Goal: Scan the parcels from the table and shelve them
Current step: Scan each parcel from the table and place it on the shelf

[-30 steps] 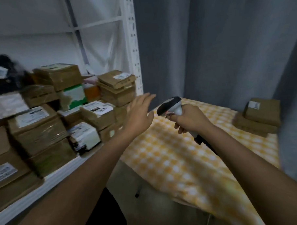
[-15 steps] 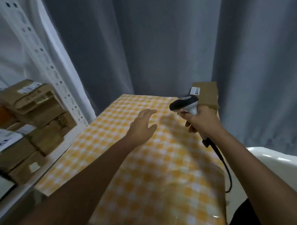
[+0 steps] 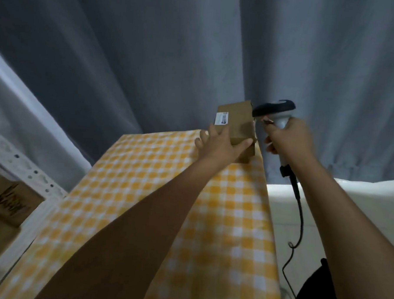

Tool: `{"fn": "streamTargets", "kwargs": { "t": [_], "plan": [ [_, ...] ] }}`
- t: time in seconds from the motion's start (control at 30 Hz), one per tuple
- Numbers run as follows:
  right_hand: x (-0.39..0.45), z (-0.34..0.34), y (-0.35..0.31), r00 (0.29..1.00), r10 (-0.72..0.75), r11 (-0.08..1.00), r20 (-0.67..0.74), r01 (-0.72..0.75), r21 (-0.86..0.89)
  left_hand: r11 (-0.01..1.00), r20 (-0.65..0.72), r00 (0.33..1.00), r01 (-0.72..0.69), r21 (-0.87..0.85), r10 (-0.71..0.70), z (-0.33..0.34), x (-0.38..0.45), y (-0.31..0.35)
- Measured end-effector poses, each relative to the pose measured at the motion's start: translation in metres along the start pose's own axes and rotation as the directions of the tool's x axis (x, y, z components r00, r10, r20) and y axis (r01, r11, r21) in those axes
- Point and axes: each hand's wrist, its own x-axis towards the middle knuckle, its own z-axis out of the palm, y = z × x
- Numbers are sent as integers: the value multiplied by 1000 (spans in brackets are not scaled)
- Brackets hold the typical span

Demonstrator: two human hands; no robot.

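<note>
Left hand [image 3: 216, 143] is on the top parcel [image 3: 236, 124] at the far end of the desk [image 3: 144, 192], fingers [image 3: 211, 130] laid up over its near face and the thumb hooked round the right corner, so that box is pinched, not just touched. It sits on a second box [image 3: 247, 155], which peeks out underneath at the desk's far right corner, close against the grey curtain [image 3: 150, 57]. The right hand [image 3: 286, 139] is wrapped tight round the handle of the scanner [image 3: 274, 109], head up and pointing left, just beside the parcel's upper right corner, cable [image 3: 299, 221] trailing down off the desk edge. Here's what matters: the white barcode label [image 3: 221, 118] is on the left part of the top face, away from the scanner and right above the left fingertips. Scanner is near but not square to it, so I'd say the box wants tipping or drawing back toward the right hand for a clean read. The parcel itself is a small plain brown carton, longer toward the curtain than across, corners crisp, looks light enough for one hand. The shelf [image 3: 21, 171] with stored boxes waits off to the lower left, well apart, so the left hand is the natural one to carry it over.
</note>
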Motion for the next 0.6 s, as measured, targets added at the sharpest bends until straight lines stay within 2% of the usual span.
{"fn": "streamTargets", "kwargs": {
  "t": [0.13,0.27,0.37,0.5,0.6],
  "plan": [
    [3,4,2,1000,-14,1000,-18,14,-27,988,63,985,157,13,-158,7,26,25],
    [7,4,4,999,-13,999,-34,11,-50,975,94,971,219,26,-221,9,36,32],
    [9,3,5,999,-10,998,-48,7,-67,974,96,970,225,-11,-223,9,45,22],
    [7,3,3,999,-10,999,-37,9,-42,987,96,985,149,-55,-144,0,46,-1],
    [3,5,-1,1000,-16,1000,-19,15,-25,979,89,988,142,-147,-130,-15,32,-24]
  ]
}}
